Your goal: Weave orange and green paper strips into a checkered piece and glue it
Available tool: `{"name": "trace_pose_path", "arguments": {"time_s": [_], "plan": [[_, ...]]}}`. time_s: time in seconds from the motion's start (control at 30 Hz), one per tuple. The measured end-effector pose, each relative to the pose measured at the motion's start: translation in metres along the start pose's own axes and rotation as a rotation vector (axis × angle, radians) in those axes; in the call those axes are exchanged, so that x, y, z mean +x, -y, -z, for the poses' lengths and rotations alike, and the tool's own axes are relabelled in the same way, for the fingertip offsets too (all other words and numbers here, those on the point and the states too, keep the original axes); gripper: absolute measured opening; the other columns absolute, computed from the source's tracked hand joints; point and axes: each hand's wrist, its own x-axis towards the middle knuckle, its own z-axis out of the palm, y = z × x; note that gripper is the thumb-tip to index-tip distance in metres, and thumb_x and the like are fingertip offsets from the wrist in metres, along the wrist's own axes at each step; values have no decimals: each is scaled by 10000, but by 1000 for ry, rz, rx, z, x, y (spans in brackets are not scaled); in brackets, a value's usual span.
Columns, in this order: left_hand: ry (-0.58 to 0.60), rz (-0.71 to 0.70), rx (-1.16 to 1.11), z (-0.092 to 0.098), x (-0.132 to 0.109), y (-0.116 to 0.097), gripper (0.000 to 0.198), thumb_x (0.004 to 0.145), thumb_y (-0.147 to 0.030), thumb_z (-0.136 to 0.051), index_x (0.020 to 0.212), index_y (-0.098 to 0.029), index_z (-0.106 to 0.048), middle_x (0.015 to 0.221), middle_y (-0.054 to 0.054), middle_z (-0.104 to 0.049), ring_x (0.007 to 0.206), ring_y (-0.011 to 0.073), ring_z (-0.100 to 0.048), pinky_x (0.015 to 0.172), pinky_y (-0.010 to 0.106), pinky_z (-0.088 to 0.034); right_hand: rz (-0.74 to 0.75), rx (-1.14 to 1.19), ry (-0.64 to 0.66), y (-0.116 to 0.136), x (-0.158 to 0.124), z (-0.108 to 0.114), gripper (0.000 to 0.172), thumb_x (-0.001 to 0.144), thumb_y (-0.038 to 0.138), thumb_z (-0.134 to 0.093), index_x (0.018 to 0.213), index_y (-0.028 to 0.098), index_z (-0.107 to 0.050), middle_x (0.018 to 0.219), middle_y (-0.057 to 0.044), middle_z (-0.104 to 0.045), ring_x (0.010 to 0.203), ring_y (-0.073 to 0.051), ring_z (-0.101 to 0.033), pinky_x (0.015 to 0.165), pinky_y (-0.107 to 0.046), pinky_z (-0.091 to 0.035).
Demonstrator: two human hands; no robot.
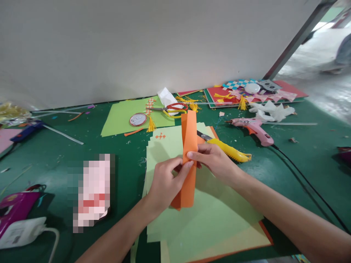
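A folded strip of orange paper (188, 186) is held upright between both hands, above a stack of pale green sheets (219, 215). My left hand (168, 179) pinches its left side near the middle, thumb on the front. From the right, my right hand (215, 159) grips the same strip, thumb in front and fingers partly hidden behind it. Just beyond my right hand lies a yellow utility knife (233, 150) with its blade end toward the strip. Small orange cut-out shapes (160, 136) sit on the stack's upper left corner.
Red and yellow scissors (175, 108), a round tin (138, 119) and yellow tassels lie behind the stack. A pink glue gun (256, 129) with a black cable is at right. A blurred-out pink object (94, 190), a white plug (23, 232) and a blue glue gun (27, 130) are at left.
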Motion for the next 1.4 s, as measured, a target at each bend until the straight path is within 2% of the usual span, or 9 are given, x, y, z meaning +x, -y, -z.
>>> {"name": "trace_pose_path", "arguments": {"time_s": [0.2, 0.37, 0.53, 0.67, 0.87, 1.07, 1.2, 1.3, 1.4], "plan": [[38, 23, -25, 1, 1, 0, 429, 888, -377, -556, 546, -181, -385, 524, -53, -389, 499, 92, -281, 485, 238, -252, 4, -26, -8, 0, -1, 0, 332, 779, 484, -664, 728, 156, -676, 659, -6, -564, 601, -116, -452, 567, -274, -357], [4, 133, -169, 4, 4, 3, 436, 879, -403, -567, 569, -184, -352, 544, -55, -296, 519, 91, -260, 466, 236, -217, 62, -122, -4, 6, -1, 2, 364, 835, 507, -587, 699, 172, -634, 689, -12, -596, 611, -122, -501, 580, -278, -388], [-133, 192, -294, 6, 7, 6, 447, 877, -396, -570, 589, -191, -297, 581, -51, -249, 544, 97, -231, 483, 241, -214, 22, -248, 175, 13, -4, 0, 404, 853, 512, -555, 641, 174, -613, 636, 2, -597, 579, -106, -489, 553, -260, -355], [-158, 190, -251, 5, 8, 7, 486, 870, -394, -579, 604, -196, -224, 598, -49, -195, 554, 100, -183, 483, 255, -177, -40, -229, 214, 11, -6, -6, 417, 850, 505, -562, 598, 175, -529, 572, 36, -499, 547, -84, -430, 516, -241, -307], [-179, 178, -174, 5, 8, 7, 501, 867, -396, -582, 608, -199, -201, 589, -52, -165, 550, 97, -169, 478, 261, -161, -61, -276, 219, 6, -3, -5, 396, 830, 450, -603, 574, 169, -491, 563, 39, -486, 545, -80, -400, 507, -243, -279], [-173, 168, -161, 5, 7, 7, 501, 872, -385, -582, 604, -197, -202, 583, -53, -166, 542, 93, -162, 472, 258, -160, -80, -280, 226, 4, -3, -4, 417, 816, 464, -613, 554, 174, -465, 535, 50, -430, 517, -76, -346, 488, -259, -226], [-131, 195, -210, 6, 8, 8, 482, 872, -428, -575, 606, -196, -247, 582, -54, -217, 548, 91, -206, 478, 242, -195, -70, -250, 214, 6, -3, -4, 421, 813, 478, -612, 555, 175, -476, 539, 46, -430, 522, -80, -349, 493, -262, -229], [-85, 202, -211, 6, 9, 8, 468, 891, -456, -531, 607, -196, -265, 574, -54, -240, 545, 92, -232, 478, 231, -221, -46, -230, 182, 7, -2, -1, 385, 809, 470, -620, 588, 172, -518, 562, 40, -451, 539, -86, -372, 507, -261, -255], [-44, 146, -173, 5, 7, 6, 432, 888, -424, -545, 607, -192, -312, 561, -59, -281, 523, 83, -261, 469, 220, -236, -9, -252, 110, 8, -1, 4, 395, 802, 465, -629, 567, 171, -510, 554, 38, -452, 541, -88, -379, 510, -263, -257]]}}
